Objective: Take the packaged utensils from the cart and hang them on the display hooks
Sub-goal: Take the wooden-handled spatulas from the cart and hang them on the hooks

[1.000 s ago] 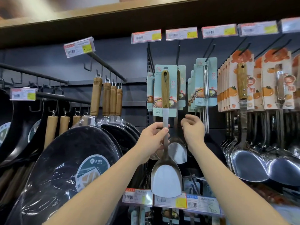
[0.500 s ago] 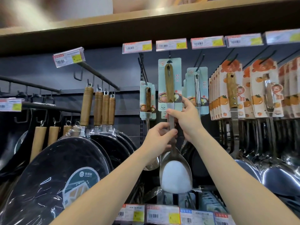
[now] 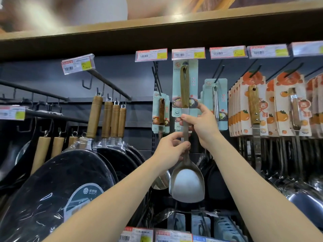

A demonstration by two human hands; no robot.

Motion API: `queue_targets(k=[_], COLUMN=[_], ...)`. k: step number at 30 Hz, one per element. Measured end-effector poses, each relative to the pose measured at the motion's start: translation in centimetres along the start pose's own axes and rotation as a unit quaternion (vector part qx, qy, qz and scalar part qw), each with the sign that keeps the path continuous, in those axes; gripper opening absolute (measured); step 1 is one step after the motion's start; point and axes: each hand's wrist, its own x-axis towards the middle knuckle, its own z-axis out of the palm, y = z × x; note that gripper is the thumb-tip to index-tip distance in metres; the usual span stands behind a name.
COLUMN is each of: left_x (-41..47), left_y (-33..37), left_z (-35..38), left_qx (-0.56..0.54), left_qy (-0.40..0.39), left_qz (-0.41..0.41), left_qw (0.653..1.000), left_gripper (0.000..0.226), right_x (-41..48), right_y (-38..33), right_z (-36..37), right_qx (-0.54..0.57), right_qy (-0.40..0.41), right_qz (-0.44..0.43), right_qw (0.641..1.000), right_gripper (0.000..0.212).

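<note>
Left hand (image 3: 172,151) pinches the steel shank of the packaged spatula (image 3: 185,88); right hand (image 3: 203,127), at its 1 o'clock, grips the shank just under the card. Card hole sits at the display hook (image 3: 185,63), 12 o'clock — apparently not yet pushed home. Hung packs (image 3: 160,110) crowd 9 and 3 o'clock; cart unseen.

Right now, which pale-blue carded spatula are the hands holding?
The middle spatula, its card highest: left hand and right hand grip its steel shaft. The carded neighbours hang lower on either side.
</note>
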Motion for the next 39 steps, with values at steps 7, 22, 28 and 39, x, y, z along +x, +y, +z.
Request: queue_targets(k=[7, 22, 28, 39], left_x=[0.5, 2.1, 3.0, 5.9], left_y=[-0.6, -3.5, -5.2, -8.0], left_z=[0.1, 1.2, 1.8, 1.2], left_qx=[-0.056, 0.03, 0.008, 0.099], left_qy=[0.005, 0.035, 0.042, 0.107], left_qz=[-0.003, -0.034, -0.056, -0.11], left_qw=[0.998, 0.998, 0.997, 0.983], left_gripper=[0.027, 0.027, 0.033, 0.019], right_x=[0.6, 1.7, 1.9, 3.8], right_y=[0.7, 4.0, 5.7, 8.1], right_z=[0.1, -1.4, -0.9, -0.6], right_qx=[-0.006, -0.06, -0.186, -0.179], right_qy=[-0.004, 0.034, 0.079, 0.064], right_qz=[-0.007, 0.125, 0.127, 0.199], right_qw=[1.0, 0.99, 0.971, 0.961], right_gripper=[0.038, 0.022, 0.019, 0.025])
